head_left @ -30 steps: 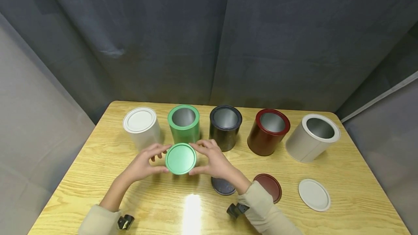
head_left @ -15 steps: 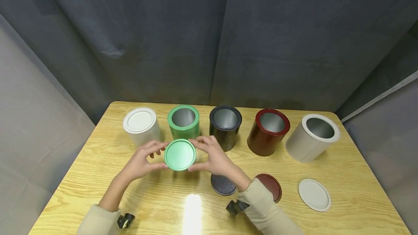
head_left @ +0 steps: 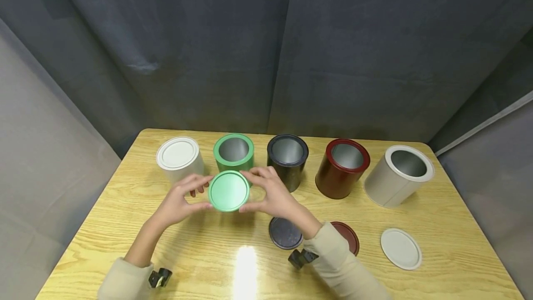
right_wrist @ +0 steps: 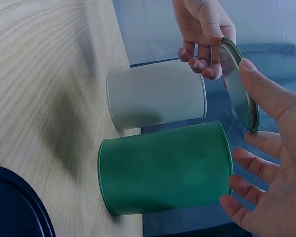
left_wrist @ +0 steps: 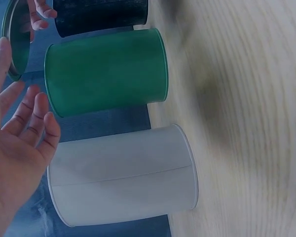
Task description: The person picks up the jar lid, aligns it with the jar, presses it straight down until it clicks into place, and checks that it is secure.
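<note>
Both hands hold a round green lid (head_left: 229,191) between them, raised above the table and just in front of the uncovered green can (head_left: 234,154). My left hand (head_left: 180,202) pinches the lid's left edge between thumb and index finger. On the opposite edge, the thumb and index finger of my right hand (head_left: 272,196) do the same. In the right wrist view the lid (right_wrist: 239,89) is seen nearly edge-on, close to the top end of the green can (right_wrist: 165,170). The other fingers of the right hand (right_wrist: 278,163) spread loosely near that can.
A white can (head_left: 178,156) with its lid on stands left. Uncovered black (head_left: 287,170), dark red (head_left: 339,175) and off-white (head_left: 391,186) cans stand to the right. Black (head_left: 285,234), dark red (head_left: 347,236) and white (head_left: 401,249) lids lie on the wooden table (head_left: 200,272).
Both hands have moved the green lid a little away from the person, up toward the green can in the head view. The cans and the other lids have stayed put.
</note>
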### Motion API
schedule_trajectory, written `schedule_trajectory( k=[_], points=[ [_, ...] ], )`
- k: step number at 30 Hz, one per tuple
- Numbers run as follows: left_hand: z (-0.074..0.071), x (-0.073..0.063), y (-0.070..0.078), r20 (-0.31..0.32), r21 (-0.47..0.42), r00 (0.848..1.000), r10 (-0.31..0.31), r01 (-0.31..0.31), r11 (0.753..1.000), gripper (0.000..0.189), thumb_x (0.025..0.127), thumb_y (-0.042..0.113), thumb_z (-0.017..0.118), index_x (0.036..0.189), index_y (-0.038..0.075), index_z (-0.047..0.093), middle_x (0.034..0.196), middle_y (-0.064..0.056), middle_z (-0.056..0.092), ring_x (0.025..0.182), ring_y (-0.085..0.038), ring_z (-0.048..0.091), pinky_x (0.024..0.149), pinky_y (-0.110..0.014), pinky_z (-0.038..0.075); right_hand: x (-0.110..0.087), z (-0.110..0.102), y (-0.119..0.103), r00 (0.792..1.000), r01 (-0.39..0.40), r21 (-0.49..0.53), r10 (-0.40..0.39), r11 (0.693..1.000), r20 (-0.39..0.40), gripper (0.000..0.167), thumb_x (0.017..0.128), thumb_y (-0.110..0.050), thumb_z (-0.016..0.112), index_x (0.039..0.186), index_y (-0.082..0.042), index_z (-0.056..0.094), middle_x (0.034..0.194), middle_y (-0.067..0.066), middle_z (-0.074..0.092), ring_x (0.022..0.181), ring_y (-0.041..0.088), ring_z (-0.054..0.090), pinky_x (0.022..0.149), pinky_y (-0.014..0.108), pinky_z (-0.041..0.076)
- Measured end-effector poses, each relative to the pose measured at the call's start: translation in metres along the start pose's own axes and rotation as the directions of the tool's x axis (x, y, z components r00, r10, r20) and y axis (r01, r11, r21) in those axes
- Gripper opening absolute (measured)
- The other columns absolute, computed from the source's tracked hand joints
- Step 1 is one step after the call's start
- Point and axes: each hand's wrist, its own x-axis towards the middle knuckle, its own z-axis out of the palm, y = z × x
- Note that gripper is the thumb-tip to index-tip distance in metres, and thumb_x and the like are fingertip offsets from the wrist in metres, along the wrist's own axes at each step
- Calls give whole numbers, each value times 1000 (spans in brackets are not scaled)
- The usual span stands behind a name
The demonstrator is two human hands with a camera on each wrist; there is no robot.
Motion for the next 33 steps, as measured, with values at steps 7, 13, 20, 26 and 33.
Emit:
schedule_trajectory(
  k=[7, 13, 20, 26, 33],
  points=[
    [-3, 4, 1, -10, -13, 1000, 14, -14, 1000, 58, 59, -5, 78, 112, -14, 56, 85, -12, 56, 73, -10, 47, 58, -24, 40, 5, -4, -1, 999, 28, 0, -28, 1000, -34, 76, 62, -35, 82, 128, -9, 54, 117, 7, 52, 100, 21, 40, 80, 39, 38],
    [1, 6, -10, -8, -21, 1000, 22, -22, 1000, 64, 57, -7, 79, 115, -16, 52, 80, -13, 53, 70, -21, 46, 57, -23, 39, 9, -7, -1, 997, 49, 4, -48, 999, -67, 77, 62, -34, 82, 128, -6, 53, 118, 7, 53, 99, 21, 41, 82, 39, 38],
    [5, 6, -31, 1, 8, 1000, -8, 8, 1000, 75, 58, 4, 82, 124, -8, 50, 87, -6, 53, 75, -13, 44, 60, -22, 39, 15, -13, -2, 995, 54, -14, -55, 998, -84, 78, 62, -35, 83, 128, -7, 53, 117, 8, 54, 98, 21, 41, 82, 39, 39],
    [2, 16, -31, -9, 2, 1000, 7, -7, 1000, 74, 61, 8, 82, 127, -4, 50, 85, -5, 51, 73, -18, 44, 59, -23, 39, 23, -19, -1, 995, 54, -32, -56, 998, -87, 77, 63, -35, 82, 128, -6, 53, 117, 8, 53, 99, 22, 41, 84, 40, 38],
    [-3, 27, -31, -3, 19, 1000, 3, -3, 1000, 72, 63, 9, 81, 126, -5, 50, 82, -9, 51, 71, -21, 45, 58, -25, 39, 30, -25, 1, 995, 40, -46, -44, 998, -85, 76, 65, -34, 81, 128, -5, 52, 116, 8, 52, 99, 23, 42, 82, 41, 38]
  ],
)
